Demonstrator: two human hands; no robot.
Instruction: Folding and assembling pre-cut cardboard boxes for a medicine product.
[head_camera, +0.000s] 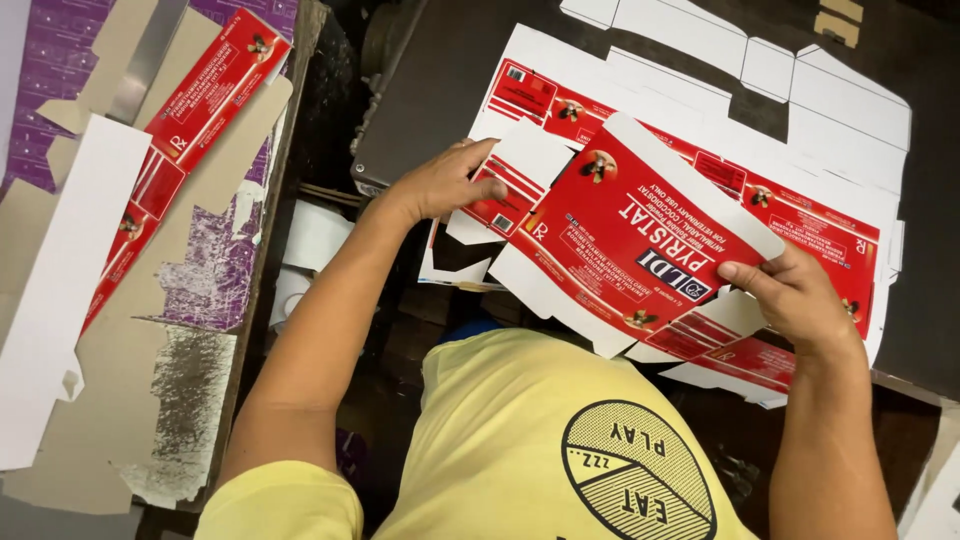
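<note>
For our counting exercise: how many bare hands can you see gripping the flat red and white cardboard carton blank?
2. The left hand grips the red and white carton blank at its upper left edge; the right hand pinches its right edge.

My left hand (447, 183) reaches forward, fingers curled, thumb pressing down; my right hand (797, 297) pinches with thumb on top, forearm upright

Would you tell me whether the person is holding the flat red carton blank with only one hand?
No, both hands grip it: the left hand pinches its left edge and the right hand its right edge of the red carton blank.
</note>
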